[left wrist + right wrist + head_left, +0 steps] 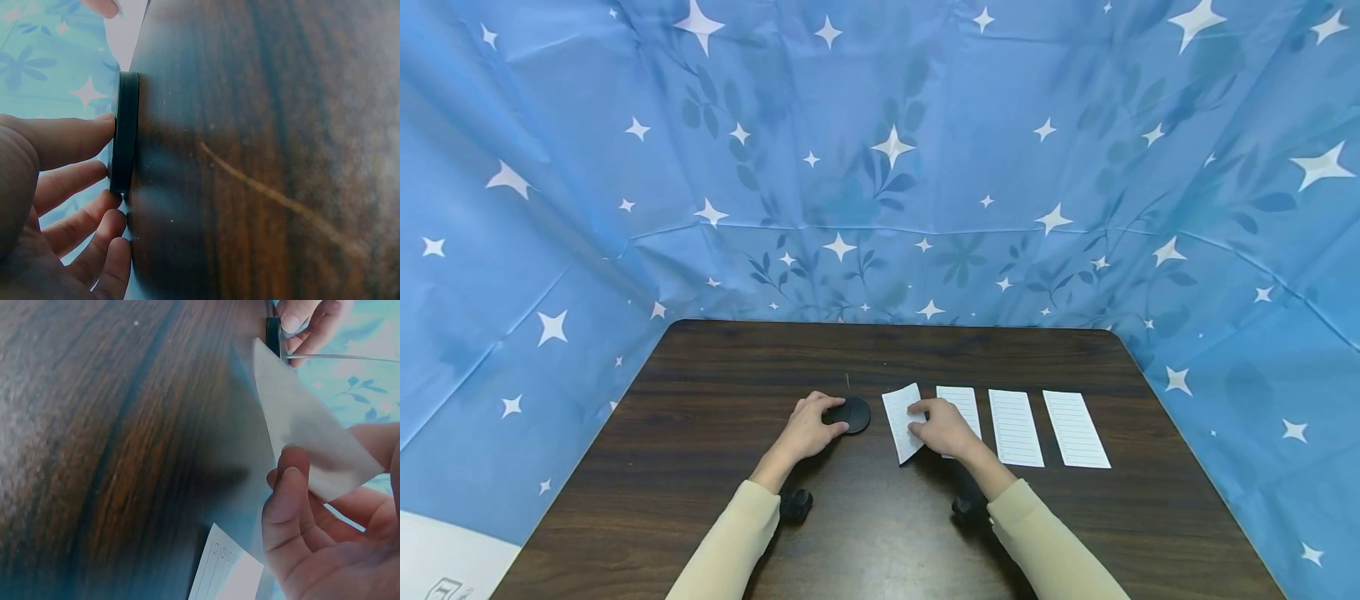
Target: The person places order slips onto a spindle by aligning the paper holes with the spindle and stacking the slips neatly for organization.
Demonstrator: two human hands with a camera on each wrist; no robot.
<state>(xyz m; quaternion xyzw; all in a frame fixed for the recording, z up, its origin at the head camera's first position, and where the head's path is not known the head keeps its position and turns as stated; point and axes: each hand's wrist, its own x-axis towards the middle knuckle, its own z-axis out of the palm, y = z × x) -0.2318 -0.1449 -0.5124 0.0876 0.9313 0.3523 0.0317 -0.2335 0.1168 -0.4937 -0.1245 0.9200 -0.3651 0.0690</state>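
Note:
My left hand [805,429] holds the round black base [855,414] of a receipt spike by its edge, flat on the table. The left wrist view shows the base [127,131] edge-on, thumb and fingers against its rim. Its thin metal rod [337,357] stands up from the middle in the right wrist view. Just right of the spike, my right hand [946,429] pinches a white paper slip [899,417]. The slip [306,425] is bent and tilted off the tabletop, apart from the rod.
Three lined paper slips lie in a row to the right: one partly behind my right hand [958,400], a middle slip [1015,429] and a far slip [1077,429]. The dark wooden table [737,358] meets a blue starry curtain [850,167] behind.

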